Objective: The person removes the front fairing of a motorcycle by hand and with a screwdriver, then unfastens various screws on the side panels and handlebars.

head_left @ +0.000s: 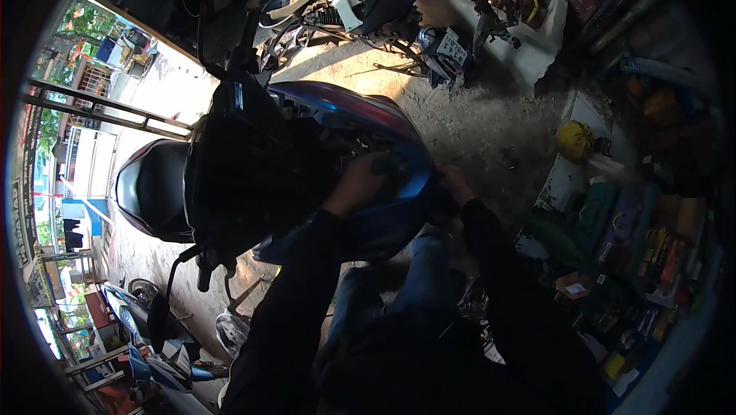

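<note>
In front of me stands a scooter with dark front parts and mirrors on the left. Its glossy blue and purple body panels curve round an open, shadowed middle. My left hand reaches down into that opening, its fingers curled near a dark part just inside the blue panel; what they grip is lost in shadow. At the panel's right end is my right hand, its fingers bent against the tail edge. Whatever lies between them is too dark to make out.
Removed scooter parts lie heaped on the concrete floor at the far side. Tools and boxes crowd a surface on the right, near a yellow bundle. Another scooter stands at the lower left.
</note>
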The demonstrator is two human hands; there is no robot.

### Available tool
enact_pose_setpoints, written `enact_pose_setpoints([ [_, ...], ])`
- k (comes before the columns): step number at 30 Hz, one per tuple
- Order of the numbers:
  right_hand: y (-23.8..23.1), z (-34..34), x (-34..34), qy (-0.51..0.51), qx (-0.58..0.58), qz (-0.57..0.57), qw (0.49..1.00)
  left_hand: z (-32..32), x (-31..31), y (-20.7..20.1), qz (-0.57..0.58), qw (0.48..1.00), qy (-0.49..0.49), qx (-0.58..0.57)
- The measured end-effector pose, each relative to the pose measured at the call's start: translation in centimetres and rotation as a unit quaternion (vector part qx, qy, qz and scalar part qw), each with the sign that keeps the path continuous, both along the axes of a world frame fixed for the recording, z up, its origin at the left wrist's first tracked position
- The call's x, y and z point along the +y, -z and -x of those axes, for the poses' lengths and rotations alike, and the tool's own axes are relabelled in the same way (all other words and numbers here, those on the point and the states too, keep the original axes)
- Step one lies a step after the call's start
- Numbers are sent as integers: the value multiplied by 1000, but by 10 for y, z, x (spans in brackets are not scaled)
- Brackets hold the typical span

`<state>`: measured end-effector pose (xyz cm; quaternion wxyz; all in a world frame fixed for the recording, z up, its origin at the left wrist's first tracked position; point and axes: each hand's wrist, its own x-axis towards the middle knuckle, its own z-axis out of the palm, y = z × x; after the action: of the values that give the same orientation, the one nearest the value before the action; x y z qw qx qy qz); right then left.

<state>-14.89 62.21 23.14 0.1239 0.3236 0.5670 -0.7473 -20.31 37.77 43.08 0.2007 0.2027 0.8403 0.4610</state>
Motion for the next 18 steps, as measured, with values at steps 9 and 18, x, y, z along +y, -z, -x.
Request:
enact_pose_setpoints([
  [9, -31, -6, -36, -28, 32, -10, 999, -51, -68, -28, -8, 999, -48, -8],
  [18, -53, -16, -84, -62, 209, -438, 872, -55, -77, 1, 33, 990, 13, 138],
])
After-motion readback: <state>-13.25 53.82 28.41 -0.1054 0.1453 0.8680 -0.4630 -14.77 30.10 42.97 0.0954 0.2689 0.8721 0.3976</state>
